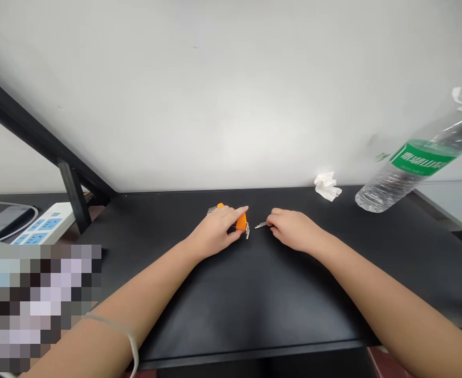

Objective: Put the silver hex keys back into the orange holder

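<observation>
Near the middle of the black table, my left hand [217,231] is closed around an orange holder [241,220], whose other end shows beyond my knuckles. Thin metal pieces stick out at both ends of the holder. To the right, my right hand [292,228] has its fingers pinched on a thin metal piece [261,225] that points left toward the holder. A small gap lies between that piece and the holder. The exact shape of the metal pieces is too small to tell.
A crumpled white tissue [327,186] lies near the wall. Right of it stands a large clear bottle [423,157] with a green label. On the left are a black metal frame [73,194], a white power strip [45,226] and a cable. The table's front edge [254,352] shows below.
</observation>
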Available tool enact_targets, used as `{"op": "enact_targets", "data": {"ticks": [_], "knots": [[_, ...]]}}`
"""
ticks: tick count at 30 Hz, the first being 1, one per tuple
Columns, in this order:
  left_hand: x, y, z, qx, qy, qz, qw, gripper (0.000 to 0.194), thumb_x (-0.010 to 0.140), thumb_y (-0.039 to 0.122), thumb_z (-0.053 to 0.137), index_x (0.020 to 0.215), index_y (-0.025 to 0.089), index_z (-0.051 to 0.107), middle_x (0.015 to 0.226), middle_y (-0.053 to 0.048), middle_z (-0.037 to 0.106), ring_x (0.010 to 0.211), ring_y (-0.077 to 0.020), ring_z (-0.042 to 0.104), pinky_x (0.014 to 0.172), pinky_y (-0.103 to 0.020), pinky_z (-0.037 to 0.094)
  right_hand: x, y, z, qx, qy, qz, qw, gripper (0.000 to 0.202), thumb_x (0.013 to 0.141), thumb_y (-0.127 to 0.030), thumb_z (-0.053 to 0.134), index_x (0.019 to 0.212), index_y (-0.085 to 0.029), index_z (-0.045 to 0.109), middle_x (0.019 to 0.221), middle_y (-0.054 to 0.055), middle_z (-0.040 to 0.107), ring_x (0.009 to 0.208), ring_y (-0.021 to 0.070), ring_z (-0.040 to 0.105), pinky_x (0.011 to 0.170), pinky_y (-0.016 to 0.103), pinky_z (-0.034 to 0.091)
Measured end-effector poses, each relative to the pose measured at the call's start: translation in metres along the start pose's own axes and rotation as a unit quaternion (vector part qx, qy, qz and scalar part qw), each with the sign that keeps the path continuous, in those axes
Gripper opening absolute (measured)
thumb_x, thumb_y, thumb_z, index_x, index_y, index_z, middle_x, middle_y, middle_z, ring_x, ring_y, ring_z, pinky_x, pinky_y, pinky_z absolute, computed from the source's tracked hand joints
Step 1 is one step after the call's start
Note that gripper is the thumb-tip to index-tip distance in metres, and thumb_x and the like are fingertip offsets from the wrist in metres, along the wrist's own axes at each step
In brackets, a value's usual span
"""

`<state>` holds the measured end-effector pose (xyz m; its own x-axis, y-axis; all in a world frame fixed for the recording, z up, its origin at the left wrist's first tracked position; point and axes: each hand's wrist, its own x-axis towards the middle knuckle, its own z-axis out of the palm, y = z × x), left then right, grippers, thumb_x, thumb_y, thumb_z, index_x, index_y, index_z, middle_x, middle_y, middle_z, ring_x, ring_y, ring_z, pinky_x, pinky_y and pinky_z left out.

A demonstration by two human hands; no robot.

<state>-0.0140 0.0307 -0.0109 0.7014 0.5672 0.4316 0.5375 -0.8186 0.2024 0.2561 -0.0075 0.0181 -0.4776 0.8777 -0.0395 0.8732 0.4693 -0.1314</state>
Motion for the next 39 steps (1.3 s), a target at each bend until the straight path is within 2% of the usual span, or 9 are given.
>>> {"op": "enact_targets", "data": {"ticks": [4, 10, 18, 22, 25, 29, 35, 37, 39], "knots": [[0.000, 0.001, -0.001, -0.019, -0.021, -0.039, 0.999, 0.059, 0.093, 0.022, 0.060, 0.149, 0.024, 0.042, 0.101, -0.004, 0.069, 0.093, -0.0197, 0.067, 0.089, -0.037, 0.055, 0.001, -0.002, 0.004, -0.014, 0.017, 0.003, 1.000, 0.014, 0.096, -0.015, 0.052, 0.100, -0.021, 0.064, 0.100, 0.003, 0.065, 0.078, 0.0159, 0.062, 0.062, 0.028, 0.038], [0.001, 0.004, -0.002, -0.087, -0.008, -0.103, 0.991, 0.047, 0.087, 0.022, 0.064, 0.132, 0.023, 0.052, 0.112, -0.005, 0.073, 0.099, -0.0199, 0.071, 0.091, -0.038, 0.058, 0.002, -0.002, 0.005, -0.040, 0.014, 0.003, 0.999, 0.016, 0.099, -0.018, 0.050, 0.091, -0.020, 0.064, 0.095, 0.004, 0.064, 0.071, 0.0143, 0.060, 0.058, 0.028, 0.033], [-0.001, 0.001, 0.000, -0.038, -0.025, -0.068, 0.997, 0.050, 0.089, 0.025, 0.064, 0.138, 0.024, 0.054, 0.109, -0.005, 0.074, 0.099, -0.0215, 0.071, 0.092, -0.039, 0.056, 0.002, -0.011, -0.001, -0.113, 0.010, -0.003, 0.994, 0.017, 0.093, -0.013, 0.052, 0.082, -0.017, 0.064, 0.089, 0.005, 0.063, 0.060, 0.0140, 0.056, 0.051, 0.032, 0.021], [-0.001, 0.001, -0.001, -0.031, -0.017, -0.065, 0.997, 0.050, 0.088, 0.025, 0.065, 0.137, 0.025, 0.055, 0.107, -0.005, 0.073, 0.097, -0.0218, 0.070, 0.092, -0.040, 0.055, 0.000, -0.013, -0.002, -0.098, 0.053, -0.001, 0.994, 0.013, 0.091, -0.013, 0.053, 0.084, -0.018, 0.062, 0.089, 0.004, 0.063, 0.061, 0.0136, 0.055, 0.052, 0.031, 0.023], [-0.001, 0.002, 0.000, -0.037, -0.018, -0.063, 0.997, 0.050, 0.088, 0.026, 0.066, 0.136, 0.024, 0.054, 0.105, -0.005, 0.073, 0.095, -0.0212, 0.070, 0.093, -0.040, 0.055, -0.001, -0.015, -0.004, -0.038, 0.090, -0.021, 0.995, 0.012, 0.094, -0.014, 0.052, 0.086, -0.019, 0.060, 0.084, 0.002, 0.062, 0.064, 0.0131, 0.054, 0.056, 0.028, 0.028], [-0.002, 0.003, 0.002, -0.044, -0.010, -0.050, 0.998, 0.050, 0.088, 0.026, 0.066, 0.136, 0.024, 0.053, 0.102, -0.004, 0.072, 0.092, -0.0204, 0.070, 0.090, -0.039, 0.055, -0.002, -0.018, -0.004, 0.049, 0.099, -0.059, 0.992, 0.013, 0.093, -0.012, 0.052, 0.084, -0.020, 0.058, 0.078, 0.000, 0.060, 0.066, 0.0121, 0.052, 0.060, 0.026, 0.033], [-0.001, 0.004, 0.001, -0.019, 0.009, -0.028, 0.999, 0.045, 0.087, 0.026, 0.068, 0.131, 0.021, 0.056, 0.097, -0.005, 0.072, 0.087, -0.0207, 0.069, 0.085, -0.039, 0.056, -0.003, -0.016, -0.007, 0.162, 0.116, -0.073, 0.977, 0.016, 0.087, -0.007, 0.054, 0.078, -0.019, 0.060, 0.076, 0.000, 0.060, 0.066, 0.0119, 0.051, 0.064, 0.026, 0.039], [0.001, 0.006, -0.002, -0.004, 0.020, -0.005, 1.000, 0.043, 0.087, 0.026, 0.068, 0.128, 0.020, 0.058, 0.096, -0.006, 0.072, 0.088, -0.0215, 0.070, 0.092, -0.044, 0.055, -0.004, -0.015, -0.010, 0.270, 0.089, -0.039, 0.958, 0.014, 0.087, -0.009, 0.056, 0.080, -0.020, 0.063, 0.075, -0.001, 0.063, 0.065, 0.0118, 0.054, 0.063, 0.026, 0.042], [0.003, 0.009, -0.005, 0.017, 0.026, 0.021, 0.999, 0.040, 0.086, 0.024, 0.067, 0.126, 0.019, 0.059, 0.098, -0.007, 0.074, 0.092, -0.0224, 0.071, 0.101, -0.049, 0.051, -0.003, -0.015, -0.011, 0.417, 0.033, 0.026, 0.908, 0.009, 0.089, -0.018, 0.059, 0.084, -0.020, 0.066, 0.069, -0.001, 0.064, 0.059, 0.0120, 0.057, 0.058, 0.025, 0.045]]}}
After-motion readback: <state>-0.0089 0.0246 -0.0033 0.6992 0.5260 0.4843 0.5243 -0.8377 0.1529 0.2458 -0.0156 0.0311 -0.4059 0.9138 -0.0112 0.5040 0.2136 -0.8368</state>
